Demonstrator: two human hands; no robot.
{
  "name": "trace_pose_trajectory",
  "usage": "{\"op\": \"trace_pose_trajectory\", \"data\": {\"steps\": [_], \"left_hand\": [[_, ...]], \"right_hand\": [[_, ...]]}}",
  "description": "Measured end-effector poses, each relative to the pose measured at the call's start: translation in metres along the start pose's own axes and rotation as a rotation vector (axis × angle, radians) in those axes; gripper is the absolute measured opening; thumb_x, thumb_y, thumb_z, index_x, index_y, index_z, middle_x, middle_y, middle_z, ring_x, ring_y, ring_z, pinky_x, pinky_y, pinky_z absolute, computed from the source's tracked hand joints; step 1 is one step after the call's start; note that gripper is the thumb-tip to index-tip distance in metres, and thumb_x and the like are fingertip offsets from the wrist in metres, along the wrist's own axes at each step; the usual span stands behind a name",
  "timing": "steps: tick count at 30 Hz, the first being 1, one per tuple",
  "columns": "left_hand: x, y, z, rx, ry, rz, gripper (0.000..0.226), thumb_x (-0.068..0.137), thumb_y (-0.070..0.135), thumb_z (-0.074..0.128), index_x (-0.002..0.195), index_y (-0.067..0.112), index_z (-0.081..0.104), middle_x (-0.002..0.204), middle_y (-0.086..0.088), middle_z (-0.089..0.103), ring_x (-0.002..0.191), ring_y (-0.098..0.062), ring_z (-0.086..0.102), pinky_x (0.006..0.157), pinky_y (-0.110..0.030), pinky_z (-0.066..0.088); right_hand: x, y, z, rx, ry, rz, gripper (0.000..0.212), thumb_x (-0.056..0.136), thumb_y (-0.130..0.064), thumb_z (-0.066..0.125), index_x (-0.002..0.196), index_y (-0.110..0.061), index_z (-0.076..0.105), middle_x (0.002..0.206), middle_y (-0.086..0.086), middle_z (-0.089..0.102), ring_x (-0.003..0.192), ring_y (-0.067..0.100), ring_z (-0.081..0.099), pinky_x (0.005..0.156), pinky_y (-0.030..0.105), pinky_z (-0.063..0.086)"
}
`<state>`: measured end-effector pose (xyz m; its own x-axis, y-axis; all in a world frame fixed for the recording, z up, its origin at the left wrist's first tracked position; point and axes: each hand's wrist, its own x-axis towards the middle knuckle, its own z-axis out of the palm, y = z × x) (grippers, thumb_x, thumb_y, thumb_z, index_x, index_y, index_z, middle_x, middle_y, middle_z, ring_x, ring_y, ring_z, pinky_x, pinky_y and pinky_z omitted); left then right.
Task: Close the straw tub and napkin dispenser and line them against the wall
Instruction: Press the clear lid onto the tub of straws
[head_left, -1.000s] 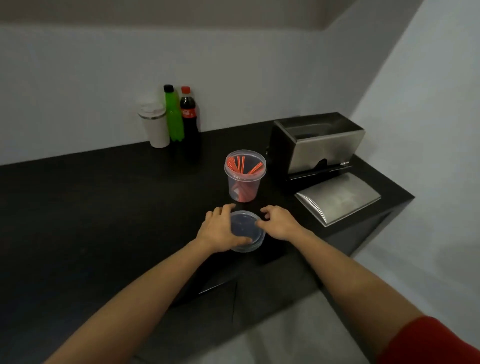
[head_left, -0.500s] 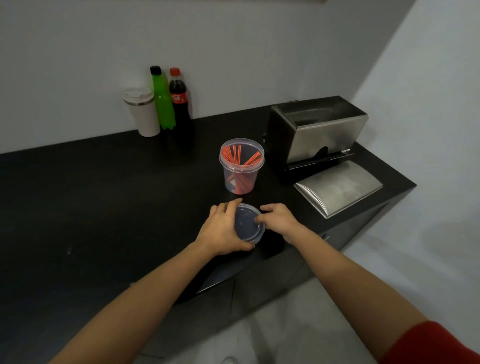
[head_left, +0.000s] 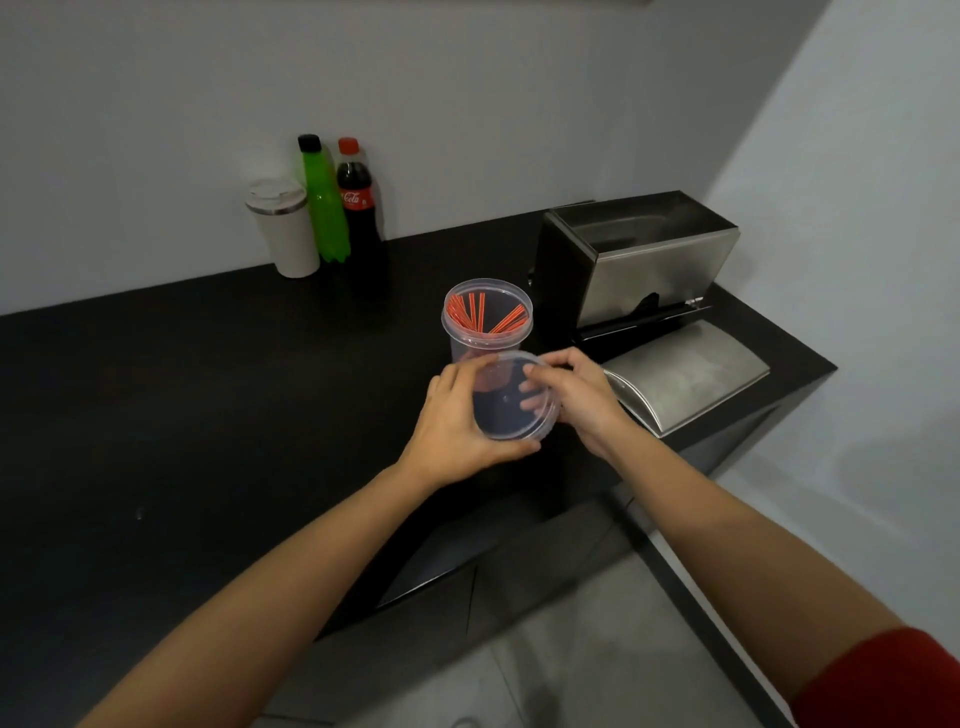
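Observation:
A clear plastic straw tub (head_left: 485, 322) with several red straws stands open on the black counter (head_left: 208, 395). Just in front of it, tilted and lifted off the counter, is its clear round lid (head_left: 511, 397). My left hand (head_left: 457, 421) grips the lid's left and lower rim; my right hand (head_left: 576, 395) holds its right rim, fingers behind the plastic. The steel napkin dispenser (head_left: 639, 260) sits to the right, its curved steel cover (head_left: 685, 374) swung down flat on the counter.
A white lidded tumbler (head_left: 283, 228), a green bottle (head_left: 323, 202) and a cola bottle (head_left: 358, 208) stand against the back wall. The counter ends at a side wall on the right, and its front edge drops to a grey floor (head_left: 597, 649).
The lid lay on the counter near the front edge under both hands; it has been picked up and carried toward the tub, now tilted in front of it.

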<state>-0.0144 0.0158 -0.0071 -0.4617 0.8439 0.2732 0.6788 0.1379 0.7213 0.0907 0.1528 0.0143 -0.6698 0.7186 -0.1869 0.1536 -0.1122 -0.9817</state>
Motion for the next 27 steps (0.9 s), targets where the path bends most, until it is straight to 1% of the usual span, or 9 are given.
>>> {"op": "trace_pose_trajectory", "data": {"steps": [4,8,11,13,15,18,22,24,27], "left_hand": [[0.009,0.01,-0.014,-0.138,0.083,0.021,0.088,0.059,0.059,0.076,0.133,0.029,0.039,0.13,0.007,0.045,0.12,-0.005,0.043,0.095,-0.021,0.039],[0.026,0.019,-0.025,-0.279,0.154,-0.01,0.059,0.081,0.052,0.061,0.131,0.028,0.041,0.125,0.009,0.052,0.114,-0.003,0.052,0.09,-0.023,0.047],[0.05,0.022,-0.033,-0.332,0.21,-0.142,0.045,0.09,0.035,0.057,0.131,0.024,0.043,0.114,0.011,0.056,0.098,0.001,0.058,0.076,-0.016,0.052],[0.068,0.023,-0.038,-0.376,0.2,-0.294,0.045,0.091,0.028,0.056,0.133,0.022,0.043,0.108,0.007,0.058,0.09,-0.004,0.061,0.071,-0.019,0.052],[0.084,0.024,-0.043,-0.347,0.17,-0.361,0.045,0.091,0.027,0.056,0.134,0.019,0.045,0.107,0.003,0.061,0.091,-0.009,0.063,0.076,-0.025,0.054],[0.105,0.027,-0.047,-0.253,0.189,-0.367,0.041,0.09,0.029,0.058,0.128,0.016,0.054,0.114,-0.002,0.064,0.097,-0.013,0.063,0.085,-0.033,0.054],[0.126,0.026,-0.05,-0.145,0.237,-0.38,0.034,0.089,0.033,0.059,0.118,0.016,0.062,0.106,-0.001,0.067,0.081,-0.004,0.062,0.065,-0.019,0.049],[0.134,0.024,-0.051,-0.112,0.248,-0.432,0.033,0.088,0.033,0.06,0.116,0.015,0.063,0.102,-0.002,0.068,0.08,-0.006,0.063,0.063,-0.018,0.047],[0.141,0.018,-0.051,-0.079,0.276,-0.503,0.031,0.089,0.031,0.06,0.114,0.014,0.064,0.092,0.001,0.068,0.075,-0.005,0.062,0.059,-0.018,0.046]], "right_hand": [[0.005,-0.019,0.001,0.099,0.036,-0.118,0.012,0.085,-0.014,0.064,0.095,-0.011,0.058,0.064,0.001,0.068,0.049,0.011,0.062,0.048,0.02,0.049],[0.01,-0.036,0.002,0.198,0.04,-0.172,0.017,0.084,-0.011,0.063,0.1,-0.006,0.059,0.07,0.005,0.067,0.051,0.009,0.062,0.049,0.018,0.049],[0.019,-0.047,0.002,0.182,0.035,-0.189,0.017,0.082,-0.015,0.066,0.099,-0.012,0.06,0.077,0.005,0.068,0.055,0.006,0.063,0.056,0.019,0.05],[0.028,-0.052,0.001,0.12,0.037,-0.176,0.017,0.083,-0.018,0.066,0.099,-0.015,0.06,0.075,0.0,0.07,0.056,0.007,0.063,0.063,0.023,0.051],[0.037,-0.056,0.001,0.044,0.062,-0.154,0.016,0.084,-0.022,0.065,0.099,-0.019,0.06,0.077,-0.002,0.071,0.059,0.005,0.065,0.067,0.026,0.051],[0.056,-0.062,-0.002,-0.092,0.136,-0.173,0.017,0.084,-0.026,0.064,0.1,-0.02,0.063,0.083,-0.001,0.071,0.071,0.007,0.066,0.069,0.027,0.051],[0.081,-0.069,-0.007,-0.22,0.15,-0.206,0.016,0.086,-0.027,0.061,0.099,-0.018,0.065,0.088,-0.001,0.067,0.075,0.01,0.062,0.067,0.024,0.046],[0.092,-0.071,-0.006,-0.297,0.115,-0.213,0.02,0.088,-0.027,0.059,0.104,-0.017,0.064,0.093,-0.002,0.065,0.08,0.007,0.061,0.064,0.019,0.045],[0.104,-0.068,-0.001,-0.376,0.086,-0.232,0.022,0.089,-0.027,0.057,0.108,-0.017,0.062,0.097,-0.003,0.064,0.087,0.009,0.062,0.072,0.023,0.052]]}}
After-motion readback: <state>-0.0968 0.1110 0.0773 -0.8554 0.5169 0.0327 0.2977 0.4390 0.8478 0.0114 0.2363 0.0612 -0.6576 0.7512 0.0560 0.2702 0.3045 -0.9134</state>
